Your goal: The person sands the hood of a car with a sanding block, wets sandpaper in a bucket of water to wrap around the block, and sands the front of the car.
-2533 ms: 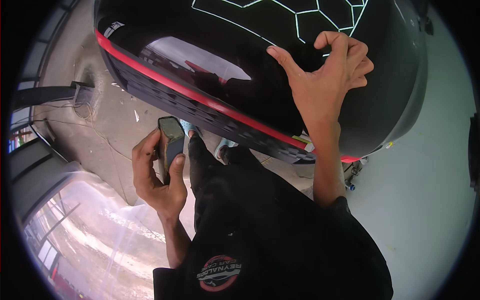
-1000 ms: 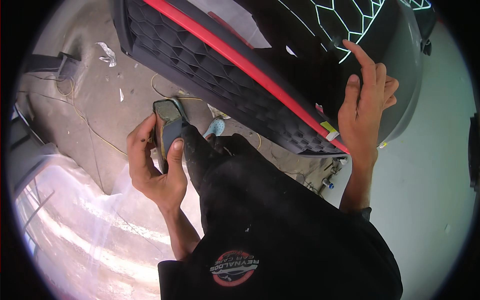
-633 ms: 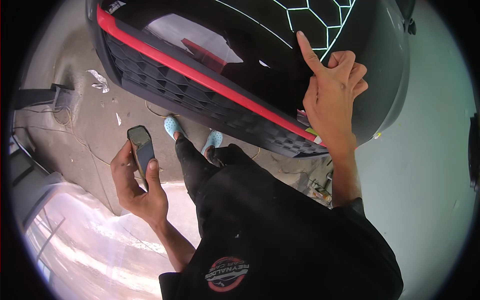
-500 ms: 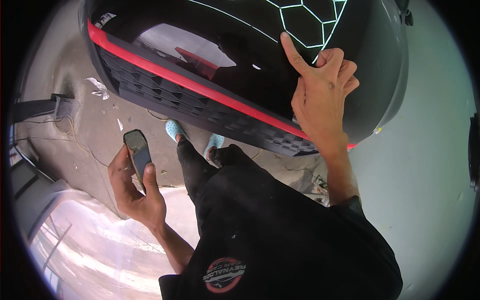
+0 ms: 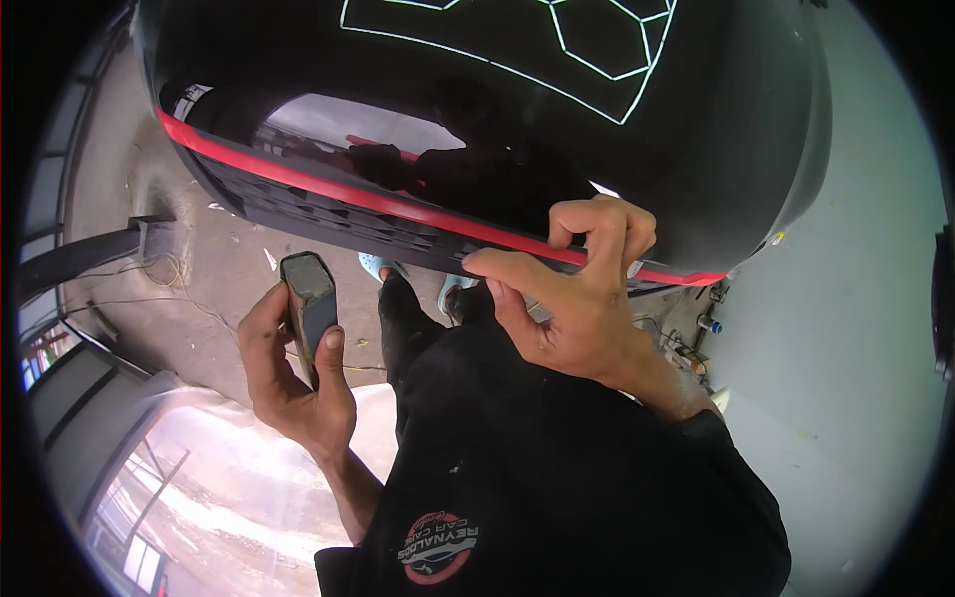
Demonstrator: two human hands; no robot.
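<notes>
Upright in my left hand [image 5: 303,383] is a small, worn block [image 5: 316,298] with a greyish face and dark sides; its exact kind is unclear. My fingers and thumb wrap round its lower part. My right hand [image 5: 587,308] holds nothing visible, with the index finger stretched out, the thumb below it and the other fingers bent. It is over the red trim strip [image 5: 328,184] along the car's front. Whether the fingers touch the strip cannot be told. Above the strip, the glossy black car panel [image 5: 477,99] reflects a pattern of white light lines.
Below the strip runs a dark patterned grille [image 5: 298,204]. Clear plastic sheeting [image 5: 229,497] covers an area at lower left. A dark beam [image 5: 80,259] and thin cables lie on the left floor. Small items, one a blue can [image 5: 709,324], sit by the pale wall [image 5: 836,398] at right.
My right hand has come down off the black panel toward me and left, to the red strip. My left hand keeps the block, a little farther right in view. The view has shifted.
</notes>
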